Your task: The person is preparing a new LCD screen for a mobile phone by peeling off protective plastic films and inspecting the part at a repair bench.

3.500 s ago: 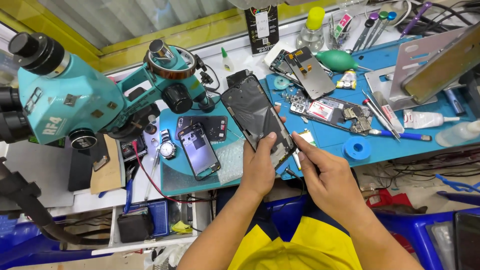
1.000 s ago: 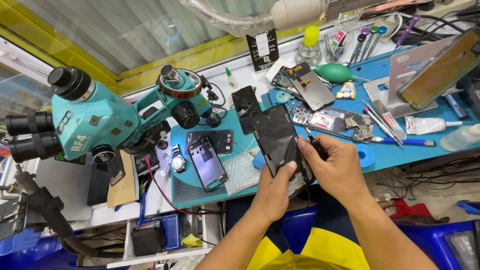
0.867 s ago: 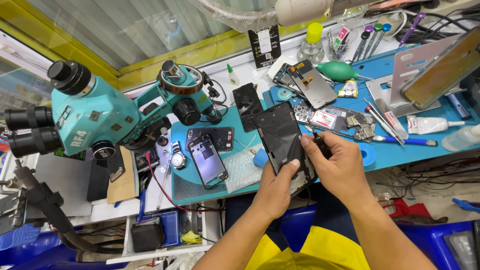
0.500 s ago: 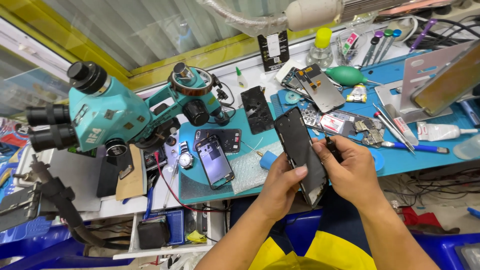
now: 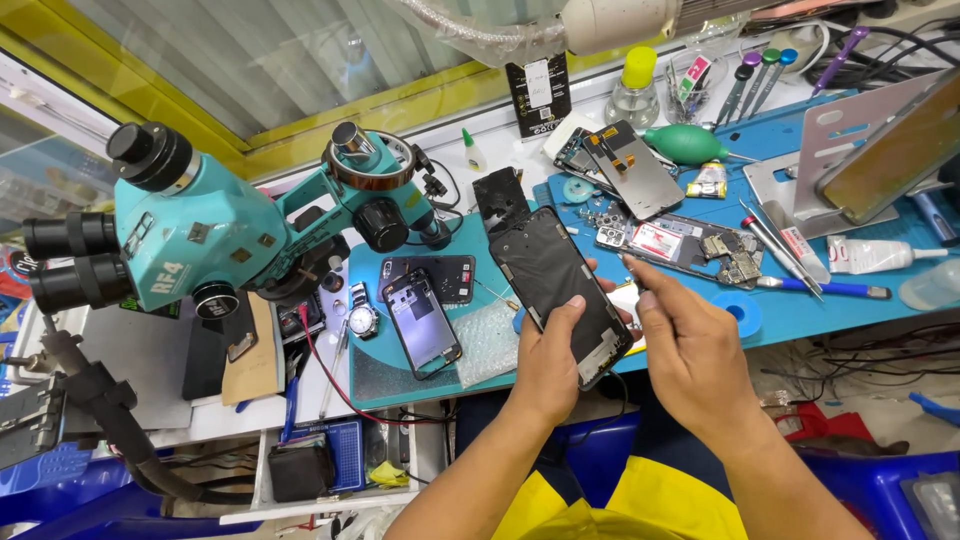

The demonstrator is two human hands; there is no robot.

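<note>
Black phone frame [image 5: 562,290] sits mid-frame, tilted, gripped from below by left hand [image 5: 553,360] with thumb clamped over its right edge. Right hand [image 5: 690,345] is just right of it, fingers curled, index and thumb pinched near the frame's upper right edge; pinched item too small to tell.
</note>
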